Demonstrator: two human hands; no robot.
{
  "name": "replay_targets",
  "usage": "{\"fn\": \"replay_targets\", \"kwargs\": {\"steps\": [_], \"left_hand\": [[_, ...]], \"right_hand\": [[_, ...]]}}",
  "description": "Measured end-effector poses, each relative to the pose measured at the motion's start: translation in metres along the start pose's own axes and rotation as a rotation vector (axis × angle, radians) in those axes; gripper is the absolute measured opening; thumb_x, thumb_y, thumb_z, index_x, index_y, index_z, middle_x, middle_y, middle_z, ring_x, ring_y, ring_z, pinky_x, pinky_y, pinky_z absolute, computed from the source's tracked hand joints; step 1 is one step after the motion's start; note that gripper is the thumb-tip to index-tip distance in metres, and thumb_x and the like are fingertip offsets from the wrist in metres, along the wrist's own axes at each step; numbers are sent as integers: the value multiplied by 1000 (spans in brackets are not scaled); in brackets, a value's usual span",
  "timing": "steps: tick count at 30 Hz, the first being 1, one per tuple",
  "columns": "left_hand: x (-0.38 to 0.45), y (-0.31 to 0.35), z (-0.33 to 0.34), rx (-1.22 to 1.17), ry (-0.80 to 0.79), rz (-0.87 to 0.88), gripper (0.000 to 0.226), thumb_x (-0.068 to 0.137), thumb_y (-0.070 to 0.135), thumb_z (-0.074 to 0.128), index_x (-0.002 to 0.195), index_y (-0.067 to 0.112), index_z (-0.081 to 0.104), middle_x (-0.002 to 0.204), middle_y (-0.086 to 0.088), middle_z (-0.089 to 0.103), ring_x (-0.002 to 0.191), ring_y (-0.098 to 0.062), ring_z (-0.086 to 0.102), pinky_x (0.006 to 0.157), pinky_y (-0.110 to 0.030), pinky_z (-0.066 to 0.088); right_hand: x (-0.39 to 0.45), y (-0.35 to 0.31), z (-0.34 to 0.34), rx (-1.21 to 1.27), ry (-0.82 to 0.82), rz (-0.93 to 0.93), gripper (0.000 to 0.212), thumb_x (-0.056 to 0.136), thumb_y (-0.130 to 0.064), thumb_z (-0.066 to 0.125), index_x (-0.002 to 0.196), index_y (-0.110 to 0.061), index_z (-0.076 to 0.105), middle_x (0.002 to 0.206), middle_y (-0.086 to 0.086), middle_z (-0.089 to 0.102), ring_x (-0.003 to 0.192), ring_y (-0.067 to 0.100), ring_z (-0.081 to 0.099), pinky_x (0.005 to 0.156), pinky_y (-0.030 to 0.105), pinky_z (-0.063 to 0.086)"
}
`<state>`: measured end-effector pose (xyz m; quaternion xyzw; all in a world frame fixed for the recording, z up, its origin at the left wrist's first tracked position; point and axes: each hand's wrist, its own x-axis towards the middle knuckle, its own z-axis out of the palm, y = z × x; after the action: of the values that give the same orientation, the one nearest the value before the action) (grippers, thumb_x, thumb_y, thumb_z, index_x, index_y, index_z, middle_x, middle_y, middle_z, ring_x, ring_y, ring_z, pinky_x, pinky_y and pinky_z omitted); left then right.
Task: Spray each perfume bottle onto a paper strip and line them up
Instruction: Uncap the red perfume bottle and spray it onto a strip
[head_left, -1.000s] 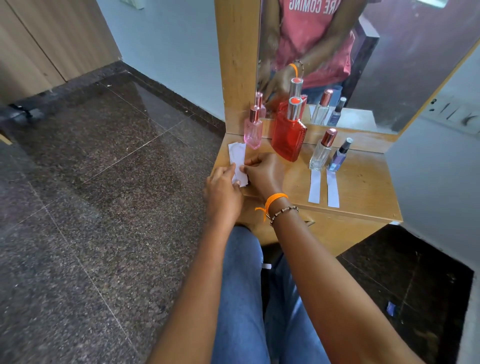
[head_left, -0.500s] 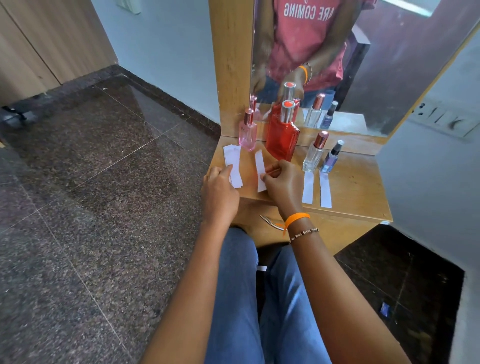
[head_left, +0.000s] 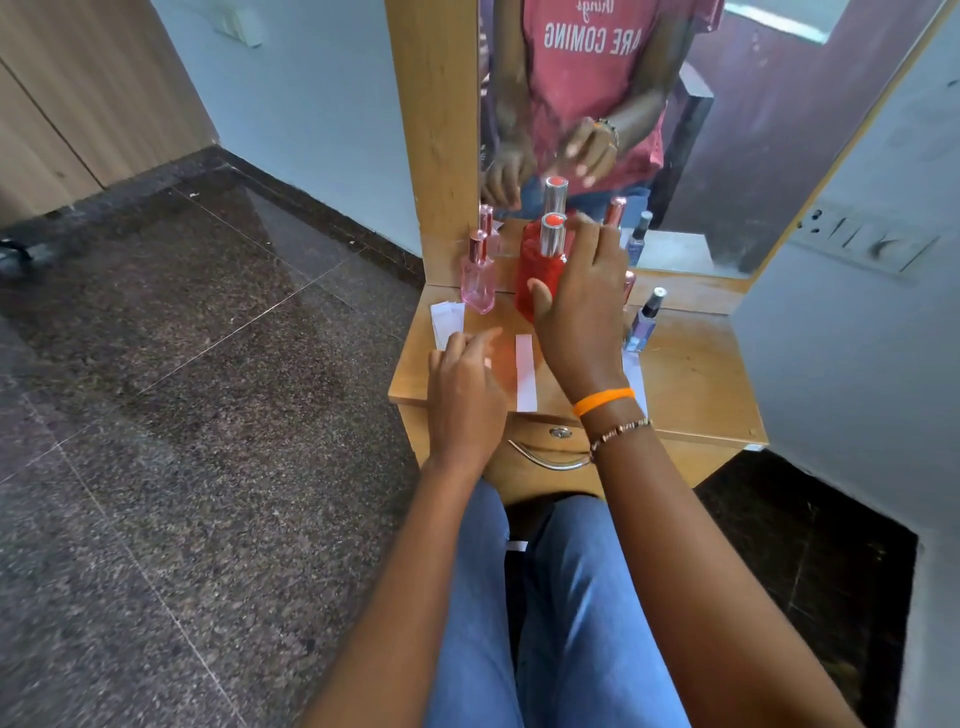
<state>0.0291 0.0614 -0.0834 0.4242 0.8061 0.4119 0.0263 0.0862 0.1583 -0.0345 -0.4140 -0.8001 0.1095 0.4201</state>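
Soft, even daylight, perhaps from the right; glossy floor (head_left: 218, 291) shows glare; wide-angle edges bend; slight motion blur.

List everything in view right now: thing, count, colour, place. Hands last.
red bottle: one, red with silver cap, back of shelf centre.
pink bottle: one, pale pink, left of red bottle.
blue bottle: one, bluish with dark cap, right side of shelf.
clear bottle: one, rose cap showing, mostly hidden behind right hand.
paper strip: one, white, flat in front of red bottle.
spare strips: small white stack, shelf's left edge.
shelf: one, wooden, below mirror.
mirror: one, behind bottles.
drawer handle: one, metal, under shelf.
left hand: near spare strips.
right hand: grip closing round red bottle.
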Motion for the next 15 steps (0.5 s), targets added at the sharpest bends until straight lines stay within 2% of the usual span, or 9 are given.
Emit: {"fn": "replay_targets", "kwargs": {"steps": [3, 6, 8, 12, 15], "left_hand": [[-1, 4, 1, -85, -21, -15, 44, 87, -3, 42, 124, 16, 57, 112, -6, 59, 106, -25, 51, 90, -24, 34], [0, 5, -1, -189, -50, -18, 43, 87, -3, 43, 121, 17, 59, 105, -2, 58, 104, -25, 53, 91, -33, 42], [0, 6, -2, -209, -56, -17, 42, 86, -2, 44, 119, 17, 60, 104, -3, 58, 103, -24, 54, 91, -37, 44], [2, 9, -7, -269, -53, -54, 40, 86, -3, 47, 118, 16, 61, 100, 0, 55, 97, -19, 56, 91, -39, 45], [1, 18, -12, -343, -62, -54, 46, 85, 7, 59, 129, 17, 51, 110, 3, 51, 100, -11, 52, 95, -34, 44]], "right_hand": [[29, 5, 20, -118, -20, -38, 60, 74, 6, 58, 130, -5, 39, 120, 18, 52, 101, 36, 54, 85, 41, 46], [39, 11, 35, -254, -85, -29, 49, 81, 2, 51, 128, -5, 39, 106, 19, 60, 89, 40, 60, 68, 42, 46], [40, 14, 38, -296, -117, -36, 47, 84, 1, 50, 129, -6, 37, 101, 19, 62, 88, 39, 61, 65, 40, 44], [36, 11, 30, -212, -124, -34, 53, 83, -1, 55, 131, -4, 35, 103, 21, 62, 91, 40, 60, 67, 40, 44], [21, 3, 7, -138, -93, -64, 46, 80, -2, 56, 122, -4, 39, 92, 17, 63, 85, 39, 59, 60, 36, 33]]}}
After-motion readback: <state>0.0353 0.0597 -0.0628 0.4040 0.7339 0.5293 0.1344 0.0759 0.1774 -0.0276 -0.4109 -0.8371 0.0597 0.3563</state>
